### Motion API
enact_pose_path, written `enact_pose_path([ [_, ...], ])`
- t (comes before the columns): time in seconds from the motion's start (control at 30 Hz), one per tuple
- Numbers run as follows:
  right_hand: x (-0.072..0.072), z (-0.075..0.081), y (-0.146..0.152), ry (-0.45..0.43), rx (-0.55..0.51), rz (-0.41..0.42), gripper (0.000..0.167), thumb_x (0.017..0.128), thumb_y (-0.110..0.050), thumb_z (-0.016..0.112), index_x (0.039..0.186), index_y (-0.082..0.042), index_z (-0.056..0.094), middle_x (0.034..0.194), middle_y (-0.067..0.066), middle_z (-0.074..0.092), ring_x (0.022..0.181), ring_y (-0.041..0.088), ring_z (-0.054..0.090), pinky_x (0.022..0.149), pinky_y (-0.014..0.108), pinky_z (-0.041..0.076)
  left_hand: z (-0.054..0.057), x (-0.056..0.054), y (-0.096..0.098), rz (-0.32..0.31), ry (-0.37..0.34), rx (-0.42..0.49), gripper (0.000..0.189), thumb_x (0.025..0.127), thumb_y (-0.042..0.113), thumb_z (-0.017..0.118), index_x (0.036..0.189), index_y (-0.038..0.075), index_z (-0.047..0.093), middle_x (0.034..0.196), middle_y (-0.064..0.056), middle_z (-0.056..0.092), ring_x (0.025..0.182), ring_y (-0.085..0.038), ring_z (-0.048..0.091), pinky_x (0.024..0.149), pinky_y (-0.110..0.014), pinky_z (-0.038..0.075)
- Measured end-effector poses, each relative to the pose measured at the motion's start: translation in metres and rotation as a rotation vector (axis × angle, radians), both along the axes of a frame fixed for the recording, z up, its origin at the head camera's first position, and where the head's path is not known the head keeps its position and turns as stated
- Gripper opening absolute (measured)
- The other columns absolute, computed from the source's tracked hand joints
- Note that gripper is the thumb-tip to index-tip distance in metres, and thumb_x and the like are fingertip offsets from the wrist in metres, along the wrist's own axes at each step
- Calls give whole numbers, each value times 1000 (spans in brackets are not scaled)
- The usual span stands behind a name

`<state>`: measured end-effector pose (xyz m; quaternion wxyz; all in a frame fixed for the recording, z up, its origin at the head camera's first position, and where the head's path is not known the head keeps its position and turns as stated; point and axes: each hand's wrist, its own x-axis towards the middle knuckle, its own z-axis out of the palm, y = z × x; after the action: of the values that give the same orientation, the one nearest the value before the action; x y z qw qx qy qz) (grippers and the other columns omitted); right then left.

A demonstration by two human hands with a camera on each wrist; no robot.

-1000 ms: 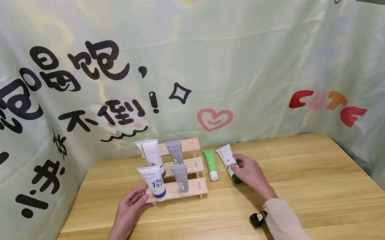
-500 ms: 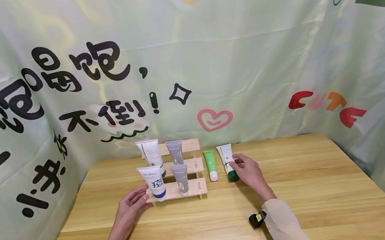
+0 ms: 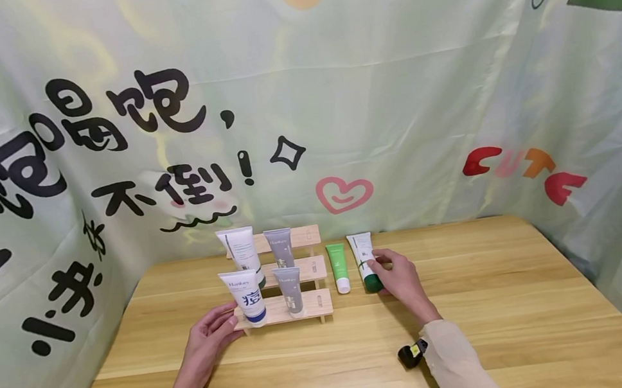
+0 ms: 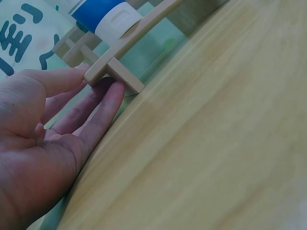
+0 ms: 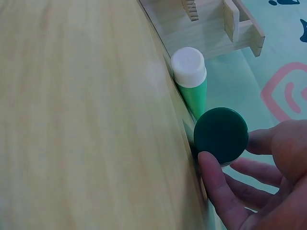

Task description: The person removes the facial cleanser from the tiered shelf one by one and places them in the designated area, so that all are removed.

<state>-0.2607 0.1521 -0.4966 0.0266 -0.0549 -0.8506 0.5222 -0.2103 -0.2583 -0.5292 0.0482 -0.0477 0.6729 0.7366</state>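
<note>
My left hand (image 3: 208, 341) grips the left end of the lowest step of a three-step wooden display rack (image 3: 318, 303). In the left wrist view the thumb meets the plank's end, and fingers (image 4: 108, 103) reach under it by the leg. My right hand (image 3: 402, 278) holds a white tube with a dark green cap (image 3: 362, 255) near its cap end; the right wrist view shows the cap (image 5: 221, 135) between thumb and fingers. To its left, a bright green tube with a white cap (image 3: 338, 265) lies on the table, apart from it.
On the rack's front step stand a white tube with a blue cap (image 3: 247, 297) and a grey tube (image 3: 292, 290). Behind them are a larger white tube (image 3: 241, 249) and another grey tube (image 3: 280, 246). A printed curtain (image 3: 406, 111) hangs behind the wooden table (image 3: 322, 380).
The white tube in my right hand has turned from a slant to nearly parallel with the green tube. My left hand and the rack stay put; the head view has shifted slightly.
</note>
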Motion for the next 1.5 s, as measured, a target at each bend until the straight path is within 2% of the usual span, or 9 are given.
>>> enact_pose_path([
  [0.3,2,1,3,-21,-11,8,40,99,-29,58,136,-13,56,130,16,58,98,31,64,54,31,62,-2,0,0,-9,14,6,52,91,12,70,137,-2,50,117,-4,66,105,-17,66,91,-37,60],
  [0.5,8,10,13,-24,2,27,41,100,-32,57,137,-13,55,127,18,59,96,28,66,61,32,62,-4,0,1,-6,5,16,52,91,12,70,137,-2,50,120,-7,65,105,-17,66,91,-38,60],
  [0.63,11,20,21,10,29,31,43,100,-34,56,138,-14,55,127,18,60,104,32,64,69,35,62,-5,1,1,-3,1,16,53,90,12,71,137,-3,49,120,-8,64,104,-18,66,91,-38,60],
  [0.73,12,26,25,51,63,40,41,100,-35,56,136,-16,57,128,16,61,110,33,63,82,41,60,-5,2,0,4,3,17,53,90,11,70,137,-3,49,119,-7,65,104,-18,66,91,-38,60],
  [0.87,13,32,25,116,89,52,37,100,-33,57,133,-18,59,127,14,63,109,32,62,93,47,55,-6,2,0,6,2,17,53,91,11,70,137,-3,49,118,-5,65,104,-17,66,91,-38,60],
  [1.1,14,38,16,216,51,89,35,98,-23,61,131,-10,61,123,17,66,104,33,65,89,45,57,-5,1,0,6,-4,-2,54,91,14,71,138,-2,49,121,-5,64,104,-16,66,91,-37,60],
  [1.3,19,45,6,221,-21,127,34,98,-20,62,131,-14,61,122,11,67,107,27,63,93,39,56,-4,2,0,2,6,17,54,91,12,70,138,-3,48,120,-4,65,105,-16,66,91,-37,60],
  [1.4,20,46,1,237,-53,145,33,98,-19,62,130,-14,61,120,11,67,106,27,63,90,31,57,-3,2,0,1,10,24,54,90,12,70,138,-3,48,120,-5,64,105,-17,66,92,-38,60],
  [1.5,20,46,-3,244,-125,175,31,98,-18,62,129,-13,61,120,14,66,105,31,63,86,32,60,-2,1,0,-4,10,27,56,90,13,71,138,-4,47,121,-7,64,105,-17,66,92,-38,59],
])
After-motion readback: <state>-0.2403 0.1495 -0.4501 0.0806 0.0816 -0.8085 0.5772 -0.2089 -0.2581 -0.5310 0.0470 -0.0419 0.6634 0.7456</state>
